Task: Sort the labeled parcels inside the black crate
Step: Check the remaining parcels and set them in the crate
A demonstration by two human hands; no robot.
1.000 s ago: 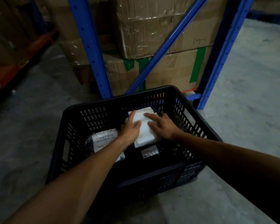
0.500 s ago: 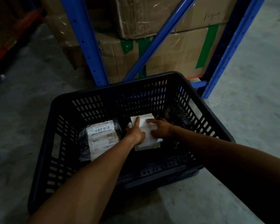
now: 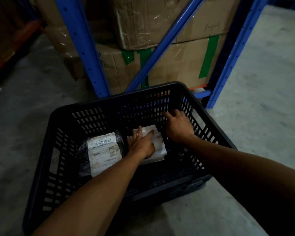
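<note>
On the floor of the black crate (image 3: 211, 114) we have two parcels side by side. The white parcel (image 3: 157, 143) lies near the middle, its long axis running from the near wall toward the far one, tilted a little to the left at its far end. Just to its left sits the black-wrapped parcel (image 3: 102, 152), label face up and long axis roughly parallel — the two look close, perhaps touching, though the dim light hides the gap.

Our left hand (image 3: 141, 143) rests flat on the white parcel, fingers spread and pointing away from us, pressing rather than gripping. Our right hand (image 3: 178, 125) is off the parcel, hovering to its right and farther in, near the crate's far right corner, fingers loosely spread and holding nothing we can see.

So the left hand is the nearer one, already on top. We judge any shift of the white parcel would run along that long axis or sideways toward the free right side.
</note>
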